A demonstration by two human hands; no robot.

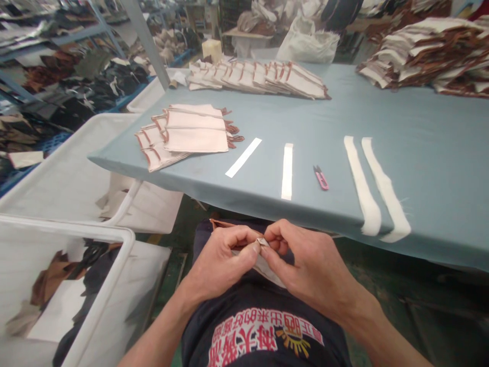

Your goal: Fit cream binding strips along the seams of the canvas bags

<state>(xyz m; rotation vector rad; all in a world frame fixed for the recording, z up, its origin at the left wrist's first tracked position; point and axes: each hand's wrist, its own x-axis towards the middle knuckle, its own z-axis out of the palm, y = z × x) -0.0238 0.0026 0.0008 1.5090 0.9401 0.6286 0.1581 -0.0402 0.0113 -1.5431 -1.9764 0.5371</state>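
Observation:
A cream fabric piece with a brown edge lies over my lap, mostly covered by my hands. My left hand pinches its upper edge between thumb and fingers. Right beside it, my right hand grips the same edge, thumb against forefinger. A small folded bit of the fabric sticks up where the thumbs meet. On the table ahead lie pink-handled thread snips, a white strip, a second white strip set at a slant, and two cream fabric bands.
The blue-green table ends just beyond my hands. It carries a stack of cream pieces, a long fanned row and a tall pile. White bins with scraps stand at left, near a metal post.

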